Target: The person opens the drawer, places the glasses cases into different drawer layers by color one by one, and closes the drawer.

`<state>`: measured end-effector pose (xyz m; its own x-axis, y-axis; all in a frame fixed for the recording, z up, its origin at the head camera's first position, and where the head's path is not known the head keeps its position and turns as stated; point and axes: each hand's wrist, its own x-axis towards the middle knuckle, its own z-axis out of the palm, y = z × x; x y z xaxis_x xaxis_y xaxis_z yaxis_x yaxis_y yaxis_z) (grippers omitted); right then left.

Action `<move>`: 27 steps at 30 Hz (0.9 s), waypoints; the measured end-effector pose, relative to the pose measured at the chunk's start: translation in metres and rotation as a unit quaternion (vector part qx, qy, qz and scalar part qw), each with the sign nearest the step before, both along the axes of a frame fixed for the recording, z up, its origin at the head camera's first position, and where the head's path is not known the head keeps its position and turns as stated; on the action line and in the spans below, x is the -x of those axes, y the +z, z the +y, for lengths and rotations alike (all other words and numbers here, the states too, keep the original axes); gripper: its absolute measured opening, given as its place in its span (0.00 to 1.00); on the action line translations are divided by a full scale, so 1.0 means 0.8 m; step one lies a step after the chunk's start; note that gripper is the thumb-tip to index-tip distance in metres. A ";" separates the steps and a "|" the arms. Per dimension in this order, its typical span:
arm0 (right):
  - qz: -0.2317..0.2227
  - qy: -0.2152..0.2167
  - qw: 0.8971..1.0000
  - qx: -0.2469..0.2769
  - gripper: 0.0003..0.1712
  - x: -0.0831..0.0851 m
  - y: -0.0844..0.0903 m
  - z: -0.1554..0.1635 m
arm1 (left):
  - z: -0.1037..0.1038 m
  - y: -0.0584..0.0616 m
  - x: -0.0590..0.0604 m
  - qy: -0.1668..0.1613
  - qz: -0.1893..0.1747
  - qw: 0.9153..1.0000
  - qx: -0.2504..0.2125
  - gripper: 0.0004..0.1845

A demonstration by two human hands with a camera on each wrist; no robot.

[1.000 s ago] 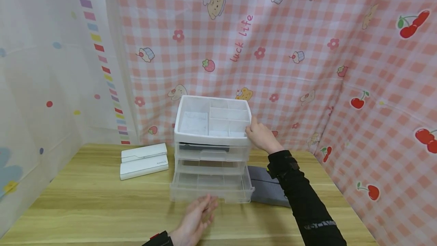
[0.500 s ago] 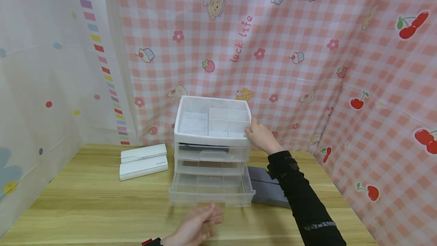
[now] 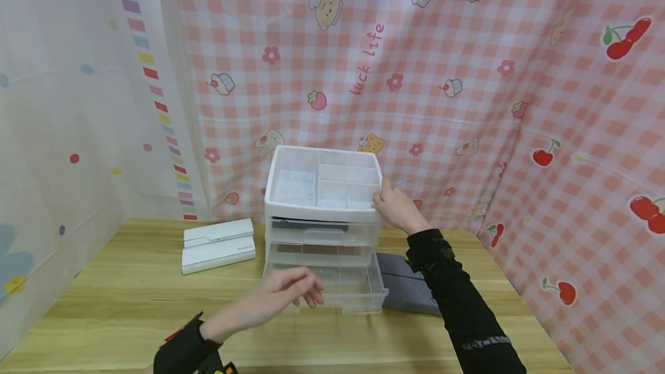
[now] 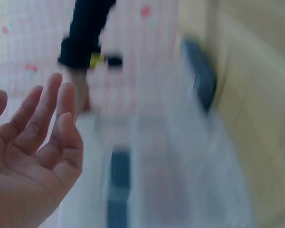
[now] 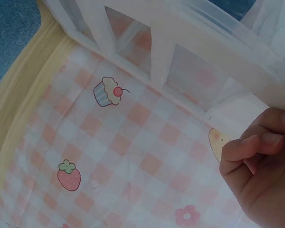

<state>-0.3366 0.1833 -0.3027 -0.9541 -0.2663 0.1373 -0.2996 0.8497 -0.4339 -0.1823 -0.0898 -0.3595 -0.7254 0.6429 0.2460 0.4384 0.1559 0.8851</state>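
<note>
Plastic throughout, the small drawer unit [image 3: 322, 212] stands on the wooden table [image 3: 130, 299] near the checked curtain [image 3: 467, 103], and we judge it light and rather stiff, with thin clear walls that would flex and slip under a careless pinch. Our right hand [image 3: 397, 208] rests at the unit's 3 o'clock side, fingers curled against the upper white tray rim [image 3: 318, 210], steadying the stack. Our left hand [image 3: 291, 288] hovers relaxed and holding nothing, fingers loosely bent, just above the pulled-out bottom drawer [image 3: 332, 287] at the unit's 6 o'clock. The drawer's front lip looks the sensible place to take hold, since the side walls seem too smooth. The left wrist view is blurred. At 9 o'clock lie two white cases [image 3: 218, 245]; at 3 o'clock, a grey pouch [image 3: 402, 284].
</note>
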 end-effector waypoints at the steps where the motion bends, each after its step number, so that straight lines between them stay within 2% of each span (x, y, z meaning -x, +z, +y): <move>1: 0.000 -0.001 1.000 0.002 0.26 0.000 0.000 0.000 | -0.008 0.003 0.006 0.028 0.034 0.999 0.002 0.17; 3: 0.001 -0.001 1.000 0.001 0.25 0.001 -0.001 0.001 | -0.024 0.006 0.019 0.095 0.097 0.991 0.011 0.14; 5: 0.002 -0.002 1.000 0.001 0.26 0.001 -0.001 0.001 | -0.041 0.006 0.033 0.169 0.154 0.973 0.032 0.12; 8: 0.001 0.000 1.000 0.002 0.26 0.000 0.000 0.001 | -0.067 -0.001 0.055 0.272 0.216 0.934 0.089 0.10; 11: 0.001 0.001 1.000 0.001 0.27 -0.001 0.000 0.002 | -0.095 -0.014 0.080 0.337 0.248 0.895 0.157 0.09; 13: 0.002 0.002 1.000 0.001 0.27 -0.001 0.001 0.001 | -0.113 -0.025 0.095 0.354 0.256 0.878 0.197 0.09; 14: 0.000 0.002 1.000 0.000 0.27 -0.001 0.001 0.001 | -0.121 -0.031 0.102 0.357 0.260 0.872 0.213 0.09; 17: -0.002 0.000 1.000 0.003 0.26 0.000 0.001 0.001 | -0.141 -0.049 0.117 0.348 0.272 0.858 0.263 0.13; 22: -0.005 -0.003 1.000 0.007 0.27 -0.001 0.001 0.001 | -0.158 -0.078 0.133 0.327 0.277 0.835 0.346 0.20; 24: -0.007 -0.004 1.000 0.007 0.27 -0.001 0.001 0.001 | -0.163 -0.087 0.137 0.321 0.271 0.827 0.373 0.22; 27: -0.008 -0.005 1.000 0.006 0.27 -0.003 0.001 0.000 | -0.170 -0.098 0.142 0.316 0.244 0.827 0.397 0.26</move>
<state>-0.3343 0.1835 -0.3016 -0.9589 -0.2550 0.1244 -0.2836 0.8478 -0.4482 -0.2956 -0.2258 -0.4381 -0.9168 0.2728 0.2918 0.3221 0.9369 0.1362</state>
